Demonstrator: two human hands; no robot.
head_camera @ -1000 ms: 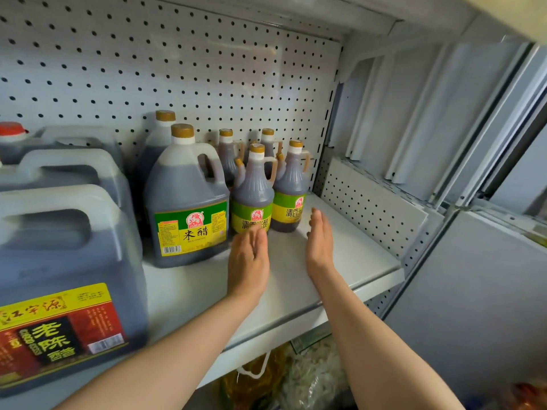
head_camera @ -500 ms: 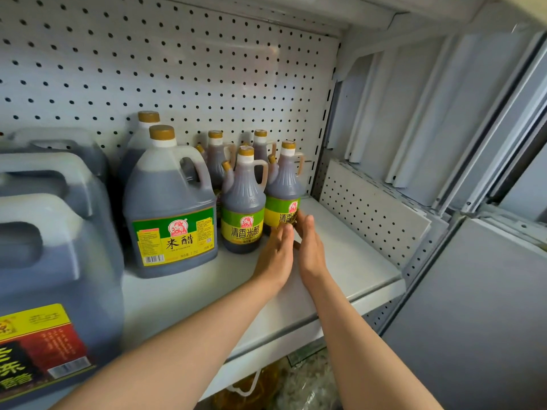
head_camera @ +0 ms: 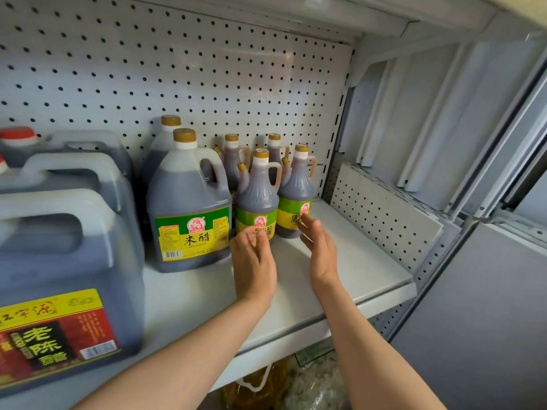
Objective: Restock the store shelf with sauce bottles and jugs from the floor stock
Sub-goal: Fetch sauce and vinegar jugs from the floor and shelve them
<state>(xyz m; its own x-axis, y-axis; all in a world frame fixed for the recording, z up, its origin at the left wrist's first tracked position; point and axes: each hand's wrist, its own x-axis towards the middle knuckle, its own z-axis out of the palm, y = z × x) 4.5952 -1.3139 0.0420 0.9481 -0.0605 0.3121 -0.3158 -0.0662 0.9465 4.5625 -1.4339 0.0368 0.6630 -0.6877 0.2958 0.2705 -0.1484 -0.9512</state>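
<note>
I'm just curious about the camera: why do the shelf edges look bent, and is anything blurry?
Head view: the wide-angle lens bows the shelf and the side rails; the big jug at the near left is smeared, while the two front bottles look sharp.

The hands have drawn apart — left shifted leftward.

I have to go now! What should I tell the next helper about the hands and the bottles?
Left hand: open, fingers at the label of the front left small bottle.
Right hand: open, fingertips on the front right small bottle.
Neither bottle is gripped.
Done: small bottles and the rice vinegar jug stand upright at the back of the shelf.
Left: bare shelf in front to fill; more stock shows below the shelf.
</note>
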